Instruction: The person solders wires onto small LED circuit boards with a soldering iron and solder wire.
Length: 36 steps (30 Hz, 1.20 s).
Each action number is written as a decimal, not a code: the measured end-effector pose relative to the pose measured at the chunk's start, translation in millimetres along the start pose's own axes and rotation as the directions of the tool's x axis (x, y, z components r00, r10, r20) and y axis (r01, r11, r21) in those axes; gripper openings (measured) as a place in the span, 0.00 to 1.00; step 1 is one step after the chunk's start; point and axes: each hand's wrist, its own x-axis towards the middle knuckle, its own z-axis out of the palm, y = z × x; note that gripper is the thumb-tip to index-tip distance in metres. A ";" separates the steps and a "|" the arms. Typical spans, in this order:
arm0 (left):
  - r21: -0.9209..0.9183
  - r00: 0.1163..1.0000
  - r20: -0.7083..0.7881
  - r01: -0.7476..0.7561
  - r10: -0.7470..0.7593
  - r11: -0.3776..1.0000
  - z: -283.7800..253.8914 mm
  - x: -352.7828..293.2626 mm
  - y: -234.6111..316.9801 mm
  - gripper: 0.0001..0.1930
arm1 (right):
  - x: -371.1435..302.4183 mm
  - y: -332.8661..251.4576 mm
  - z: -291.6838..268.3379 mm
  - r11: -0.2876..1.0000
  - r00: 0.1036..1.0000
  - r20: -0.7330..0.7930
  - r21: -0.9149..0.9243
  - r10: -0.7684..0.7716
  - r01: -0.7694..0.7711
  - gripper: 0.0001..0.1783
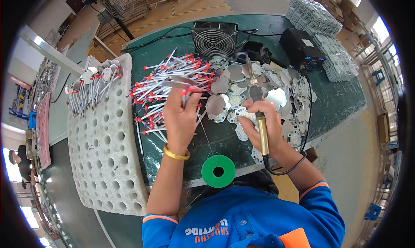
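Note:
My left hand [179,114] is raised over a heap of white tubes with red ends, its fingers pinched round a red-and-white wire piece [189,91], partly smeared by motion. A thin wire runs up toward this hand from a green spool [207,172] at the table's near edge. My right hand [270,125] is closed round a soldering iron [263,138] with a gold-coloured handle, its metal tip pointing away over scattered round LED boards [235,100]. A white LED board [246,114] shows by my right thumb; whether the hand touches it, I cannot tell.
A pale block full of holes [103,140] stands at left, several tube pieces with discs [93,90] on it. Behind the heap of tubes [166,84] is a square fan [215,40]. A black control box [301,49] and stacked boards [313,17] sit far right; the iron's cable loops past my right wrist.

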 end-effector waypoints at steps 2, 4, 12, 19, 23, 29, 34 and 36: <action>-0.150 0.999 -0.015 -0.041 0.039 0.988 -10.0 0.4 -5.0 0.06 | 3.0 -5.2 0.9 1.000 1.000 -0.016 0.009 0.022 -0.021 0.23; -0.539 0.988 -0.008 0.126 -0.154 0.833 -20.0 0.4 10.3 0.06 | 3.8 -6.1 1.7 0.999 0.999 -0.029 0.020 0.043 -0.042 0.23; -0.628 0.971 0.168 0.239 -0.170 0.741 -23.2 -5.0 19.7 0.10 | 12.3 -7.3 5.6 0.998 0.999 0.035 0.040 -0.039 0.038 0.26; -0.685 0.869 0.414 0.493 -0.270 0.536 -4.0 -19.6 2.7 0.08 | 17.4 -4.6 15.7 0.998 0.998 -0.047 0.052 0.045 -0.042 0.20; -0.660 0.822 0.493 0.566 -0.284 0.494 -2.7 -23.5 -0.4 0.10 | 23.8 -2.5 17.8 0.988 0.993 -0.082 0.131 0.087 -0.076 0.19; -0.652 0.782 0.547 0.622 -0.300 0.434 -2.8 -22.3 1.2 0.11 | 21.8 0.5 20.8 0.990 0.992 -0.086 0.115 0.092 -0.082 0.20; -0.598 0.747 0.597 0.657 -0.292 0.460 -1.8 -22.6 1.0 0.09 | 21.6 3.5 19.9 0.990 0.990 -0.095 0.106 0.101 -0.091 0.20; -0.591 0.742 0.595 0.665 -0.309 0.458 -1.5 -23.2 1.7 0.09 | 20.5 4.6 20.2 0.990 0.989 -0.104 0.104 0.104 -0.093 0.19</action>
